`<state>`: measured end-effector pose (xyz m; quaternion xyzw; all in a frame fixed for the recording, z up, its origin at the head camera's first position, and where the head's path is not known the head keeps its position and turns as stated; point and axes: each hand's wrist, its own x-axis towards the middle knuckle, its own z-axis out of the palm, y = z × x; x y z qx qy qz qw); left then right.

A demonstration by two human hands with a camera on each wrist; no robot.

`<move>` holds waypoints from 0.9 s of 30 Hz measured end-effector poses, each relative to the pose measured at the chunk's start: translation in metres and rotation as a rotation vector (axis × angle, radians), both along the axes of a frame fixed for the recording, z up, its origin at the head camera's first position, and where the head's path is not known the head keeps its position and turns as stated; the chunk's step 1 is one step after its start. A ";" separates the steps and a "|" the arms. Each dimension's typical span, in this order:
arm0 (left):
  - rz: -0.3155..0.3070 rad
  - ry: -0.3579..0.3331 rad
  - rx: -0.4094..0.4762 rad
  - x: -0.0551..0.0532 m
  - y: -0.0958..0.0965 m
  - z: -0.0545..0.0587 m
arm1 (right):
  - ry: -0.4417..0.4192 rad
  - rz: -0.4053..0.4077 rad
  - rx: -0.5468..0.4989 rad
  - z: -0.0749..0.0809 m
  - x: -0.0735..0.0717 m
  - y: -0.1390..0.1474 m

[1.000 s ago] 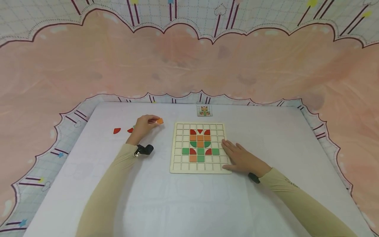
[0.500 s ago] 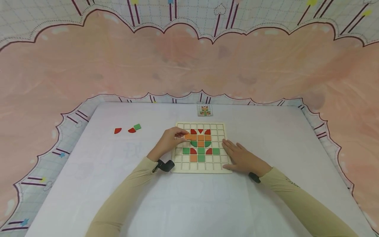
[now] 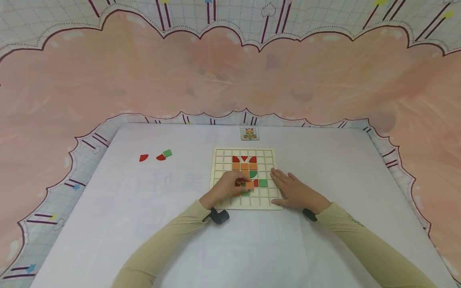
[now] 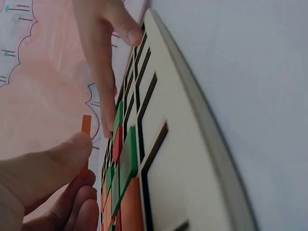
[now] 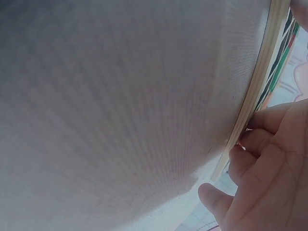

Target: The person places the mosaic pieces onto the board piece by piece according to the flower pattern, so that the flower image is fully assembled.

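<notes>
My left hand (image 3: 227, 185) pinches an orange square tile (image 3: 250, 185) between thumb and fingers, above the wooden grid board (image 3: 266, 202). Seen edge-on in the left wrist view, the orange tile (image 4: 86, 124) is held apart from the board. Red, orange and green pieces are set in the board's cells, and my left hand covers some of them. On the board's right edge rests my right hand (image 3: 294, 191), its fingers extended. In the right wrist view, fingertips of the right hand (image 5: 269, 163) touch the board's side (image 5: 255, 79).
To the left on the white tabletop (image 3: 173, 240) lie a red quarter-circle piece (image 3: 143, 157), a second red piece (image 3: 160, 157) and a green square tile (image 3: 167, 153) touching it. Behind the board is a small pattern card (image 3: 249, 133).
My left hand has carried the orange tile from the left side of the table rightward over the middle of the board. The right hand has stayed at the board's right edge.
</notes>
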<state>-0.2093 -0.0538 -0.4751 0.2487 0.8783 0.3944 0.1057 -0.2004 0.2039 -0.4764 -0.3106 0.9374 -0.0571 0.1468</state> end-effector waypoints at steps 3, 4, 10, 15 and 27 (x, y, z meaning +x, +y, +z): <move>-0.018 0.003 -0.011 0.002 0.005 0.000 | 0.003 0.002 -0.004 0.001 0.000 0.000; -0.024 0.004 -0.020 0.002 0.006 -0.001 | 0.005 0.003 -0.009 0.000 0.000 0.001; -0.044 0.013 -0.088 0.003 0.012 -0.003 | 0.010 0.002 -0.007 -0.002 -0.001 0.001; -0.042 -0.001 -0.124 0.004 0.015 -0.003 | 0.008 -0.002 -0.006 0.001 -0.001 0.000; -0.002 0.013 -0.148 0.006 0.016 -0.001 | 0.003 0.002 -0.005 -0.002 -0.001 0.000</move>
